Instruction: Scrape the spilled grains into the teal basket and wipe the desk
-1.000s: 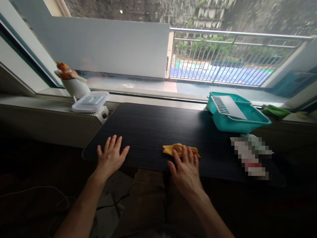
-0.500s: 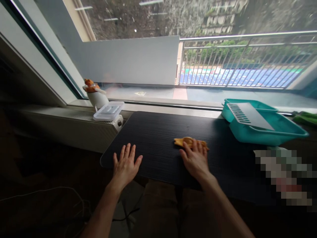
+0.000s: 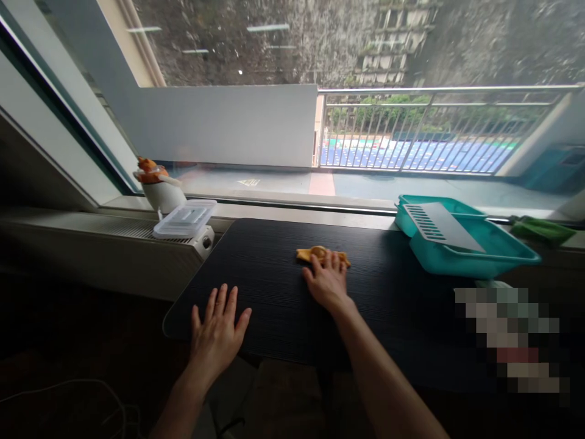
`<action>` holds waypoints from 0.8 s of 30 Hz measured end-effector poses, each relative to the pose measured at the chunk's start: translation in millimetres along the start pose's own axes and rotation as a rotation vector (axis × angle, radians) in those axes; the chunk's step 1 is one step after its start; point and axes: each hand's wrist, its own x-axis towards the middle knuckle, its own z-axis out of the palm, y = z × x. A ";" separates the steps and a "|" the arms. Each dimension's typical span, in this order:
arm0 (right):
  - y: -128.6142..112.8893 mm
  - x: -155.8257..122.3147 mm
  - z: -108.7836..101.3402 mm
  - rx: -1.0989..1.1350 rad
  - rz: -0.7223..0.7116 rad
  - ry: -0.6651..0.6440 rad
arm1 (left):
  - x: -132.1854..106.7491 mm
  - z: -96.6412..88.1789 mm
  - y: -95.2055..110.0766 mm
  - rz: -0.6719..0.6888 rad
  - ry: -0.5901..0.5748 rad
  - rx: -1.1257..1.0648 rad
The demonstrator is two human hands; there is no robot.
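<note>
A crumpled yellow cloth [image 3: 319, 250] lies on the black tabletop [image 3: 274, 286]. My right hand [image 3: 329, 281] presses down on the cloth's right part, fingers bent a little over it and hiding some of it. To the left, my left hand [image 3: 219, 329] rests flat near the table's front edge, fingers spread and nothing under them that I can see.
A teal plastic tub [image 3: 470, 259] with a slotted grey panel across it stands at the back right, a green cloth [image 3: 542, 230] beyond. At left, a clear plastic lid [image 3: 186, 218] lies on the radiator [image 3: 114, 244] beside a white pot [image 3: 164, 194]. A pixelated patch covers something at right.
My right hand and the yellow cloth have slid left and away from me across the tabletop. The view has shifted slightly; my left hand stays spread near the front edge.
</note>
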 end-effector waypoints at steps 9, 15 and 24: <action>46.8 34.3 -33.1 -0.044 0.126 -0.043 | 0.4 4.8 -2.9 0.029 0.058 -0.046; -19.2 47.5 -9.3 -0.021 -0.044 -0.077 | 0.7 7.0 -5.4 0.035 0.074 -0.077; 49.4 81.1 -42.7 -0.078 0.185 -0.034 | 13.6 12.1 -21.8 -0.051 0.226 -0.187</action>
